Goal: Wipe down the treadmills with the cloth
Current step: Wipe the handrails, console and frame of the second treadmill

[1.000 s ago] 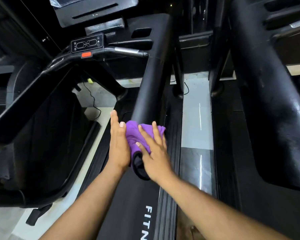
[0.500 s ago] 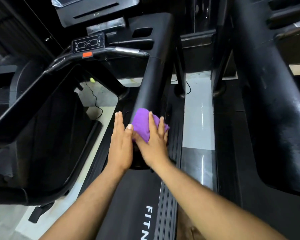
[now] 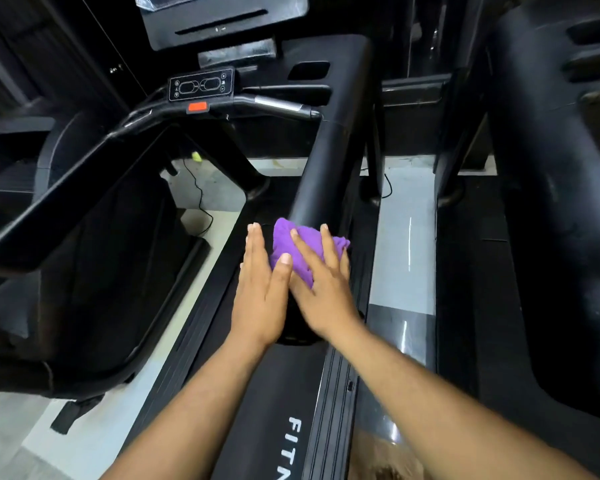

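A purple cloth [image 3: 286,242] lies bunched on the black side arm [image 3: 329,161] of the treadmill in front of me, near the arm's lower end. My right hand [image 3: 321,285] presses on the cloth with its fingers spread and straight. My left hand [image 3: 260,292] lies flat along the arm's left side, its thumb touching the cloth's edge. The treadmill's control panel [image 3: 200,85] with a red button [image 3: 197,107] sits at the top of the frame.
The treadmill deck [image 3: 284,403] with white lettering runs below my arms. A second treadmill's thick black arm [image 3: 548,188] stands at the right. A strip of pale floor [image 3: 407,258] separates the two machines. A cable [image 3: 198,195] trails on the floor at the left.
Both hands and the cloth have slid up the side arm, away from its lower end. My left thumb now rests against the cloth.
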Available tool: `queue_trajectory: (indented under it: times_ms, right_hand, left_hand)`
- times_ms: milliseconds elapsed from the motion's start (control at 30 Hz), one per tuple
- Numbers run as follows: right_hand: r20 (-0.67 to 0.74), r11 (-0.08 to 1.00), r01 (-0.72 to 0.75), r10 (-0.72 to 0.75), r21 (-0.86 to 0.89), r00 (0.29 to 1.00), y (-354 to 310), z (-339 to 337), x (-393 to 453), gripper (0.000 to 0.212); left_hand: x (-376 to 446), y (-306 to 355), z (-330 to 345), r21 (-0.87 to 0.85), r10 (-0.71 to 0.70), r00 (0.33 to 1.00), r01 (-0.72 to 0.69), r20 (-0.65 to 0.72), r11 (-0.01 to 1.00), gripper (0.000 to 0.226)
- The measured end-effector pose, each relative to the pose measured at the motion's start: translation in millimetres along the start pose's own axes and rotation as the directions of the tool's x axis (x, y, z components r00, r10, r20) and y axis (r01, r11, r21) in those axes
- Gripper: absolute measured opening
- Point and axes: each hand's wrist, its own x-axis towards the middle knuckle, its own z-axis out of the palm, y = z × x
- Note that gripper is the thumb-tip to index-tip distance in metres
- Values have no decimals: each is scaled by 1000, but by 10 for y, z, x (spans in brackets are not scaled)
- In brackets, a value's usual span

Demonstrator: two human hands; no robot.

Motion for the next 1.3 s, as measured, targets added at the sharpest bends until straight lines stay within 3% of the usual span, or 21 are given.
queue_trajectory:
  times_ms: [167,233,400,533,667,767,900,1000,1133,1300]
  right_hand:
    - [-42,991,-135,134,-23,990,-65,-216,1015,55]
    - [-39,989,-145,144,-17,989,-78,-181,849,57]
    - [-59,993,22,-15,116,998,-64,100,-394,54]
    - [-72,987,-39,51,154,996,-15,72,-70,53]
    - [-138,880,-144,229,452,964,200,-46,413,60]
    - [-113,788,-210,333,579,936,245,50,78,77]
    - [-165,870,-234,332,434,929,247,301,-379,73]
    - [-166,891,-184,273,414,948,264,154,220,72]
    - [-148,782,-371,500,501,853,430,-139,1042,93]
    - [-159,975,-141,168,171,973,64,26,336,78]
  left_hand:
    - [62,26,-20,91,12,1000,-14,29,996,92]
    - [14,42,-29,121,29,998,-35,50,992,93]
    - [-36,37,-72,-4,11,999,-11,45,1000,95]
    - [-38,15,-81,-31,12,998,-11,54,999,94]
    - [9,11,-99,31,30,998,-32,59,999,90]
    - [9,-28,-64,60,53,996,-57,74,997,89]
    - [48,-50,-15,148,69,993,-82,95,986,95]
    - [86,-58,-14,297,56,989,-95,137,950,107]
    - [61,-32,1,388,21,987,-82,160,918,104]
    - [55,19,-67,319,-34,976,-36,214,947,121]
